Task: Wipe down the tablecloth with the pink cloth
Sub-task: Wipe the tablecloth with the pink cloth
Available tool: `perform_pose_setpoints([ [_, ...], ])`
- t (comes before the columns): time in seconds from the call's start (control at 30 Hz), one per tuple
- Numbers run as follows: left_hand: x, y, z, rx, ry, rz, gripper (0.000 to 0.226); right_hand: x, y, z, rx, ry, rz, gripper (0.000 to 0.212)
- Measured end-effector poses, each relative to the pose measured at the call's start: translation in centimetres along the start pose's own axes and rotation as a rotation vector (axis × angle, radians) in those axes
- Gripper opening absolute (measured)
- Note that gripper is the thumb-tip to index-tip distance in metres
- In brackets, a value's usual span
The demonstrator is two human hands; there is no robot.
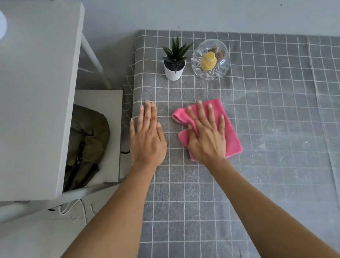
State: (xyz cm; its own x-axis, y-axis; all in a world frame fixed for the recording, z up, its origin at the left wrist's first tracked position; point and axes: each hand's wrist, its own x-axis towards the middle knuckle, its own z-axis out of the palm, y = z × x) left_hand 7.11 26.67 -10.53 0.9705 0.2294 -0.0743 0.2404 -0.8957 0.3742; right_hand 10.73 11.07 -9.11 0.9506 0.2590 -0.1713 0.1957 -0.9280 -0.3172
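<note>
Holding yellow and brown sweets, a glass bowl (210, 60) stands beside a potted succulent (174, 63); right hand (207, 138) presses flat-fingered on pink cloth (229, 128), left hand (147, 141) spread flat, holding nothing, on tablecloth (284, 110).

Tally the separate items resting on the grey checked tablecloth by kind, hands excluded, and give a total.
Pink cloth: 1, under the right hand
Potted plant: 1
Glass bowl with contents: 1
Total: 3
The left hand lies flat on the tablecloth, holding nothing.
</note>
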Motion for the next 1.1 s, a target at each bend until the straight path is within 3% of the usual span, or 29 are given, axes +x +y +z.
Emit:
perform_pose_setpoints([
  [0.07, 0.0, -0.1, 0.0, 0.004, 0.004, 0.0, 0.054, 0.0, -0.6, 0.3, 0.0, 0.003, 0.053, 0.06],
  [0.2, 0.0, -0.1, 0.1, 0.006, 0.001, 0.005, 0.054, -0.9, 0.7, -0.2, -0.056, -0.085, -0.204, 0.056],
  [0.27, 0.0, 0.0, 0.2, 0.013, -0.003, 0.0, 0.054, -0.1, 3.1, -1.1, -0.108, -0.082, -0.244, 0.053],
  [0.47, -0.2, 0.0, 0.1, 0.025, -0.003, 0.006, 0.054, 0.4, 7.6, -2.4, -0.086, 0.044, 0.2, 0.057],
  [0.6, -0.2, 0.2, 0.0, 0.043, -0.008, -0.006, 0.053, 0.1, 6.8, -2.0, -0.013, 0.126, 0.34, 0.067],
  [0.83, -6.3, 1.7, 0.9, 0.072, -0.093, 0.109, 0.055, -0.2, 7.7, -2.6, -0.067, 0.006, 0.294, 0.092],
  [1.0, -7.6, 0.9, 0.4, 0.077, -0.085, 0.085, 0.054, -0.1, 7.5, -2.1, -0.066, 0.064, 0.297, 0.066],
  [1.1, -7.6, 1.0, 0.4, 0.092, -0.073, 0.076, 0.054, -0.6, 6.1, -1.8, -0.043, 0.05, 0.346, 0.064],
])
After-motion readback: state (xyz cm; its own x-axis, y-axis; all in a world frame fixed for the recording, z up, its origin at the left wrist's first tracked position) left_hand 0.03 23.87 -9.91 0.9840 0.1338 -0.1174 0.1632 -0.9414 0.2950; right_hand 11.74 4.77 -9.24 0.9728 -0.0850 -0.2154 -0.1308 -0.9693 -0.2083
